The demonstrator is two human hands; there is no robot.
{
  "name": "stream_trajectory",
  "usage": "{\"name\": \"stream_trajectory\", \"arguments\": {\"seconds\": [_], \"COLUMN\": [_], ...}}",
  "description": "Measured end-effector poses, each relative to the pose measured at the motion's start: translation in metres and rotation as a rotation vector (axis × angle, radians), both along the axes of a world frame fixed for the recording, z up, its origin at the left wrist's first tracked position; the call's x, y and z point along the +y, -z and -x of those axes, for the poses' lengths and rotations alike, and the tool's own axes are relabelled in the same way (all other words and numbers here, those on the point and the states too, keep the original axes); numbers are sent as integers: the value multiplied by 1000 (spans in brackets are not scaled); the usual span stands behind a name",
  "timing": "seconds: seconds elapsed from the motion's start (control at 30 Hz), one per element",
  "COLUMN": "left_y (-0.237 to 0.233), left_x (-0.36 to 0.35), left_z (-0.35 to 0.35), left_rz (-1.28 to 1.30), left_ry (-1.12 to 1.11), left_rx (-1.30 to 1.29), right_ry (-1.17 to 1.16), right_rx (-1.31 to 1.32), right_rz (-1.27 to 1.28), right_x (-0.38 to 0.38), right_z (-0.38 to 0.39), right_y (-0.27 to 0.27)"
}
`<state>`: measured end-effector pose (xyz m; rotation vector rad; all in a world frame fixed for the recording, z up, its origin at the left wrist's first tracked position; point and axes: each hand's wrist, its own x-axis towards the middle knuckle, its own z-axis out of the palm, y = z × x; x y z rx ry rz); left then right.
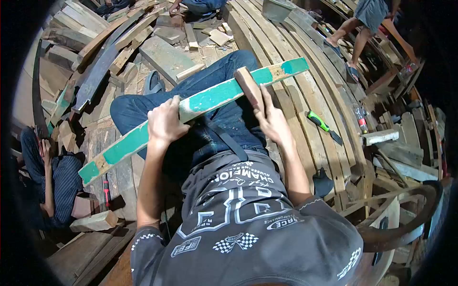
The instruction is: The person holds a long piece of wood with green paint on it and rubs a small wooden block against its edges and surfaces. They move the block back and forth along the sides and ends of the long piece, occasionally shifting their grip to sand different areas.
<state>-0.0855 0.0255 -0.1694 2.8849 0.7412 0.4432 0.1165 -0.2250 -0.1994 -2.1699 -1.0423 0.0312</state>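
A long wooden plank [212, 101] with worn green paint lies at a slant across my lap, its right end higher in view. My left hand [165, 120] is closed around the plank left of its middle, with the thumb along the near edge. In my right hand [273, 119] is a small wooden block [248, 88], held at its near end. The block crosses the plank's painted face right of the middle. Whether anything covers the block's underside is hidden.
To my right, a green-and-black handled tool [324, 127] rests on long beams [305, 143]. A red-handled tool [106, 190] lies on the left. Scrap wood [167, 52] surrounds me. Other people are at left [52, 181], at the top [200, 5] and upper right [365, 28].
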Motion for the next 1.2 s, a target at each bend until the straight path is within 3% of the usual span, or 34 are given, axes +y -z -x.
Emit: {"name": "stream_trajectory", "arguments": {"seconds": [0.2, 0.23, 0.37, 0.4, 0.43, 0.5, 0.6, 0.67, 0.77, 0.83, 0.87, 0.9, 1.07, 1.2], "left_y": [2, 1, -1, 0, 1, 5, 3, 5, 4, 4, 7, 8, 3, 13], "left_x": [-4, -5, -5, -5, -5, -3, -5, -6, -4, -4, -4, -4, -7, -13], "left_z": [0, -1, -2, -1, 0, 2, -3, -3, -1, 2, 3, 5, -2, -31], "left_rz": [9, 6, 1, -2, -2, 0, -1, -4, 0, 23, 22, 16, -24, -163], "left_ry": [-30, -33, -17, -19, -27, -26, -43, -38, -25, -30, -27, -14, 39, 82], "left_rx": [23, 16, 25, 31, 36, 39, 71, 38, 37, 23, 10, -7, -114, -263], "right_ry": [334, 319, -210, -193, -170, 194, 358, 172, -215, -160, -59, 41, 30, 104], "right_rx": [-151, -146, -53, -88, -162, -83, -157, -27, -45, -44, 22, 54, -129, -42], "right_rz": [40, 18, 140, 195, 83, 50, 51, 12, 113, 158, -5, 3, -127, -49], "right_x": [-4, 6, 11, 6, 3, -5, -4, 8, 7, 2, 1, -3, -21, -19], "right_z": [-61, -41, 25, 20, 3, -34, -45, -8, 37, 16, 4, -10, -32, -26], "right_y": [13, 8, 0, -9, -2, 4, 17, 18, 10, -4, 4, 7, 15, 5]}}
